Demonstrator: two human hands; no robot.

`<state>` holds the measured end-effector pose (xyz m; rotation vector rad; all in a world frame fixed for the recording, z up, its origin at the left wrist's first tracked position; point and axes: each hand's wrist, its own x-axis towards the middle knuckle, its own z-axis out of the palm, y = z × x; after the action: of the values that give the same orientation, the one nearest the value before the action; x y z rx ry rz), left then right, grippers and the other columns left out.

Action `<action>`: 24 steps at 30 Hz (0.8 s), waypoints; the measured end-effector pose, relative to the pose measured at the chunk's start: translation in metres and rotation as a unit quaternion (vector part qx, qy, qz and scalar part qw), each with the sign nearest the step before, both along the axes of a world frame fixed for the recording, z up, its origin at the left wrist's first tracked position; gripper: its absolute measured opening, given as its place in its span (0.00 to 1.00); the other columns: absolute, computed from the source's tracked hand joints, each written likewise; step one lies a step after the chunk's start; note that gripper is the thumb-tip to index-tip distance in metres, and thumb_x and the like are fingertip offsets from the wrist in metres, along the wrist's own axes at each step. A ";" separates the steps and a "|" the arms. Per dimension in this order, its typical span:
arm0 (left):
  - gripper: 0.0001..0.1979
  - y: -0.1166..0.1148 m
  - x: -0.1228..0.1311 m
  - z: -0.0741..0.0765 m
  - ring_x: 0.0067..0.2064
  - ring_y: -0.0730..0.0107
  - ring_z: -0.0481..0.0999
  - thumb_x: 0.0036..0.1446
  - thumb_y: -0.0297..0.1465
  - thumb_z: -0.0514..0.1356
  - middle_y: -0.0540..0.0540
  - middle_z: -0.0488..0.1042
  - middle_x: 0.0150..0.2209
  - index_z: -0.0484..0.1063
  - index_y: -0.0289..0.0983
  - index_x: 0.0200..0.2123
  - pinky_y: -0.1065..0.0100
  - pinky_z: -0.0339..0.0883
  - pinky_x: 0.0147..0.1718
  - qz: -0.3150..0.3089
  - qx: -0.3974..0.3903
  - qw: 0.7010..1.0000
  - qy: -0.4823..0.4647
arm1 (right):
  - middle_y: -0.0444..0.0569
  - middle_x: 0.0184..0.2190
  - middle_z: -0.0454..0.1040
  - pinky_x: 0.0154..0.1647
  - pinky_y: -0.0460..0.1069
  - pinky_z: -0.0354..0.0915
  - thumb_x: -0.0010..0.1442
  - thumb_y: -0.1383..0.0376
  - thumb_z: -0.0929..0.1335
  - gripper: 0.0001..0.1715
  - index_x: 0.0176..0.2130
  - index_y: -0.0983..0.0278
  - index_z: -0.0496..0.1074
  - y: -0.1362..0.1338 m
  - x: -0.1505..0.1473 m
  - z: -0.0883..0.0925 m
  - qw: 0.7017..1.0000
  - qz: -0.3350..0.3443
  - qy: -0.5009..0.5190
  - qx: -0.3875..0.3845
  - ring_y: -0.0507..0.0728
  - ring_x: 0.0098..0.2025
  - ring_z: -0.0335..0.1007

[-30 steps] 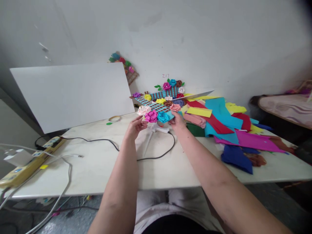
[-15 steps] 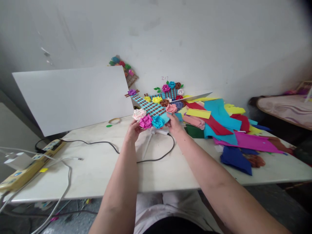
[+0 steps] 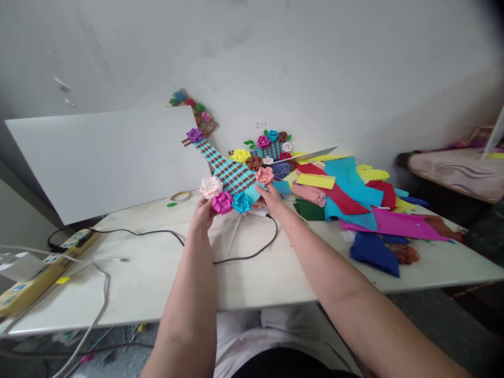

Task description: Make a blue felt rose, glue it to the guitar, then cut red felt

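Note:
Between my two hands is a blue guitar-shaped craft with brown stripes and white strings, held tilted above the table. Paper flowers trim its edge: a speckled white flower, a magenta flower, a blue flower, a pink flower and others. At its neck end sits a purple flower. My left hand grips the lower left edge by the white and magenta flowers. On the lower right edge, under the pink flower, my right hand is closed. A white glue gun lies beneath, partly hidden.
Colourful crepe paper is heaped at the right. A large white board leans on the wall at left. Near the left edge lies a power strip with cables. A tape roll rests by the board; another flowered craft stands behind.
The guitar craft has been raised and tipped so its neck reaches further up and left, its striped front showing more. Both hands keep their hold. The whole view has shifted slightly.

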<state>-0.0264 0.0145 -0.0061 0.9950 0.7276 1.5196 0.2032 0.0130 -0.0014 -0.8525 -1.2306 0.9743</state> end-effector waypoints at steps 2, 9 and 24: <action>0.20 0.000 -0.001 0.000 0.27 0.70 0.75 0.39 0.29 0.68 0.46 0.77 0.30 0.73 0.34 0.40 0.71 0.70 0.24 0.001 0.002 1.000 0.002 | 0.37 0.16 0.63 0.13 0.43 0.49 0.50 0.51 0.69 0.28 0.47 0.62 0.65 0.001 0.000 -0.001 1.000 0.003 -0.010 0.002 0.47 0.14 0.56; 0.18 -0.001 -0.001 0.002 0.23 0.73 0.73 0.40 0.27 0.67 0.47 0.76 0.27 0.74 0.33 0.38 0.73 0.69 0.22 0.026 -0.005 1.000 0.015 | 0.37 0.19 0.65 0.13 0.43 0.50 0.50 0.52 0.69 0.29 0.49 0.62 0.64 0.001 -0.003 -0.001 1.000 0.013 -0.008 0.005 0.48 0.15 0.58; 0.12 0.006 0.008 0.018 0.29 0.69 0.77 0.50 0.20 0.55 0.45 0.77 0.30 0.73 0.33 0.37 0.68 0.74 0.31 0.113 -0.094 0.984 -0.097 | 0.39 0.14 0.65 0.13 0.41 0.50 0.57 0.56 0.65 0.33 0.57 0.70 0.61 -0.010 0.018 0.009 0.998 0.028 0.036 -0.051 0.47 0.13 0.53</action>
<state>-0.0183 0.0208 0.0116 0.6298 0.8484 1.6804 0.2209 0.0025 0.0080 -0.8578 -1.1568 1.1119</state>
